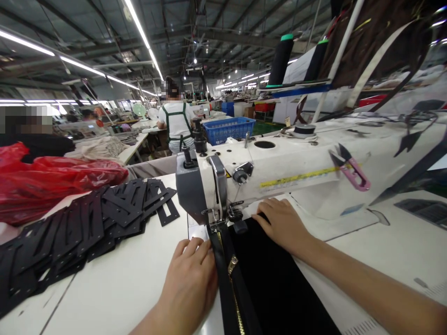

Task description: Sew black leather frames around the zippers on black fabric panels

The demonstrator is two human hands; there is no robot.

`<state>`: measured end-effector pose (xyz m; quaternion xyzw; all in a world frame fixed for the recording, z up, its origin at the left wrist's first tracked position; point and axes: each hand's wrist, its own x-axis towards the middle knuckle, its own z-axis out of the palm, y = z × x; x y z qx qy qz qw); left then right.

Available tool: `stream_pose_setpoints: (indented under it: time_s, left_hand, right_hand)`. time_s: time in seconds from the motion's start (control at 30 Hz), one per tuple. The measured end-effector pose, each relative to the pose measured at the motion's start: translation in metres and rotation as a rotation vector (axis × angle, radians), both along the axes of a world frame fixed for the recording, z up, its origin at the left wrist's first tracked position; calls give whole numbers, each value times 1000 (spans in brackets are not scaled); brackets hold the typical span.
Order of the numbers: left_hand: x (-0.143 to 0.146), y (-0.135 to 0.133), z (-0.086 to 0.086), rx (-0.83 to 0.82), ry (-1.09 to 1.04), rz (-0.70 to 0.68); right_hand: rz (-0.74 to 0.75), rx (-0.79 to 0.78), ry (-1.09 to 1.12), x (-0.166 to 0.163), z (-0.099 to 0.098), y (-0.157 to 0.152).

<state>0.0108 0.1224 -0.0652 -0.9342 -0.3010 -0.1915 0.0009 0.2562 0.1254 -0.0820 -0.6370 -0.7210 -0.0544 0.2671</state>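
A black fabric piece lies under the needle area of a white sewing machine. Along its left side runs a gold-toothed zipper with a metal slider, its upper end at the presser foot. My left hand has curled fingers pressed together on the zipper's left edge; the fingertips are partly hidden. On the other side, my right hand holds the fabric near its far right edge, thumb and fingers bent close beside the machine head.
Overlapping black slotted pieces cover the table's left, beside a red plastic bag. Pink-handled thread snips rest on the machine arm. Behind are thread cones, a blue crate and a person in a green-strapped apron.
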Motion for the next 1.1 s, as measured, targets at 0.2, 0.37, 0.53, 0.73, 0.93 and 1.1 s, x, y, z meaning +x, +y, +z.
stream_pose_setpoints:
  time_s: [0.2,0.37,0.53,0.73,0.93,1.1]
  left_hand:
    - [-6,0,-11,129,-109,98]
    - [-10,5,-18,166,-19,7]
    - [-6,10,-16,152,3,-55]
    - [-4,9,-12,99,-20,-72]
    - [-3,5,-9,117,-19,-30]
    - [-2,6,-8,122,1,-21]
  right_hand:
    - [353,322,-87,-43,8,-28]
    - [471,364,-212,-60,0,-33]
    - [457,154,-144,-52,-5,-25]
    - [503,95,-139,-47,-7,-22]
    - [525,96,-125,-49,-3,-23]
    - [527,95,-128,-49,-2,-23]
